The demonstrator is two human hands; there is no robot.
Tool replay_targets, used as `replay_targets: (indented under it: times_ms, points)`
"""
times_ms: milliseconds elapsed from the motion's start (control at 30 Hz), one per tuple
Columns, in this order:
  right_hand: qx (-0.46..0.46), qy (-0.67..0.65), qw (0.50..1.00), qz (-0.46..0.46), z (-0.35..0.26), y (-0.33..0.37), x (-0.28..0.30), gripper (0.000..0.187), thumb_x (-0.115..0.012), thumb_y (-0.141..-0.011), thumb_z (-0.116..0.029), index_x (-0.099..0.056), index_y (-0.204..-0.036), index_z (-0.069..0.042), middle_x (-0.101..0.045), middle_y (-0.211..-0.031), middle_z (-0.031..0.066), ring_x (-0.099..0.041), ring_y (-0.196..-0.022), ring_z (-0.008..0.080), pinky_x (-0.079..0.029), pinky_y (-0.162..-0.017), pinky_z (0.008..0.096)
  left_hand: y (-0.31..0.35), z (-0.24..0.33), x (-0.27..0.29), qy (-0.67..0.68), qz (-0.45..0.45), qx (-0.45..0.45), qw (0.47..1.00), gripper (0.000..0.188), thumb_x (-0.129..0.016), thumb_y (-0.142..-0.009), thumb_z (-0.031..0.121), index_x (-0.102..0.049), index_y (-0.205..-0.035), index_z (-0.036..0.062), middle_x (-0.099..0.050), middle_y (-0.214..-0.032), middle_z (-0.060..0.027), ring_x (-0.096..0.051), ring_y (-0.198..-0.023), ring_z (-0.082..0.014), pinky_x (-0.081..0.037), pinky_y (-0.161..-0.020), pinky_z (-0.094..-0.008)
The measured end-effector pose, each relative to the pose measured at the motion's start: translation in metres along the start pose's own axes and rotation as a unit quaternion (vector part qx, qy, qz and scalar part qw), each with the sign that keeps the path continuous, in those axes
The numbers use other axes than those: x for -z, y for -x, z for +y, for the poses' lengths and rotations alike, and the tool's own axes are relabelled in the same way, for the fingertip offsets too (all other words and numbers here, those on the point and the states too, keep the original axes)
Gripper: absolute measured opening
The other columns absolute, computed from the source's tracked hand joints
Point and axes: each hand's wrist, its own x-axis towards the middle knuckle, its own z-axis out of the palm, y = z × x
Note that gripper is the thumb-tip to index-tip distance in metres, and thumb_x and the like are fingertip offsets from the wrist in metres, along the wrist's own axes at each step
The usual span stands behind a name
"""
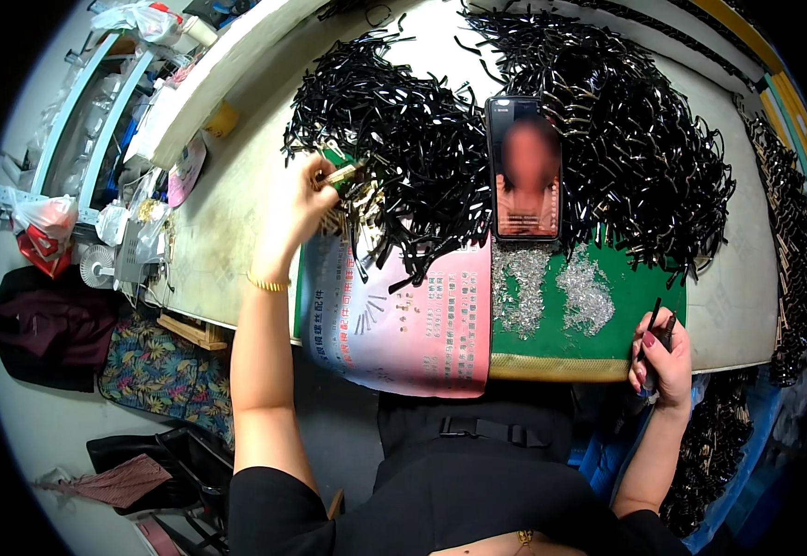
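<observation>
My left hand (309, 199) is closed in a pinch on a small gold-coloured piece (342, 173), just left of a large heap of black eyeglass temple arms (422, 139). Loose gold-coloured parts (366, 208) lie below its fingers. At the table's front right, my right hand (665, 361) is closed round a slender black stick-like thing (655, 320), whose kind I cannot make out. A second dark tip shows between the fingers. Two piles of tiny clear, shiny bits (519, 287) sit on the green mat (640, 320) between my hands.
A lit phone (526, 171) stands between the left heap and another heap of temple arms (626, 148). A printed pink-and-white sheet (403, 324) overhangs the table's front edge. More dark parts fill a blue-lined container (714, 454) at lower right. A small white fan (98, 266) is at left.
</observation>
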Motion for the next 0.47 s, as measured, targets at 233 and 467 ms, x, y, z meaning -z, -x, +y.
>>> replay_targets:
  times_ms: [233,467]
  points:
    - [0.001,0.015,1.0,0.002,0.0,0.001,0.001,0.016,-0.066,-0.097,-0.013,-0.053,-0.102,-0.005,-0.058,-0.077,0.0071,-0.05,-0.047,0.0081,-0.045,-0.039,0.0248,0.058,0.021,0.007,0.016,-0.107,-0.103,0.989,0.038,-0.077,-0.085,0.018,-0.064,-0.119,0.0073,-0.067,-0.105,-0.0061,-0.059,-0.087,-0.0144,-0.052,-0.079,-0.0321]
    - [0.012,0.025,0.999,0.024,0.001,-0.001,-0.002,0.018,-0.064,-0.098,-0.013,-0.05,-0.104,-0.004,-0.055,-0.071,0.0053,-0.047,-0.043,0.0078,-0.042,-0.035,0.0241,-0.054,-0.06,0.0,-0.047,-0.022,-0.036,0.998,0.049,-0.068,-0.094,0.039,-0.058,-0.137,0.0166,-0.067,-0.128,-0.0187,-0.066,-0.115,-0.0337,-0.05,-0.099,-0.0476]
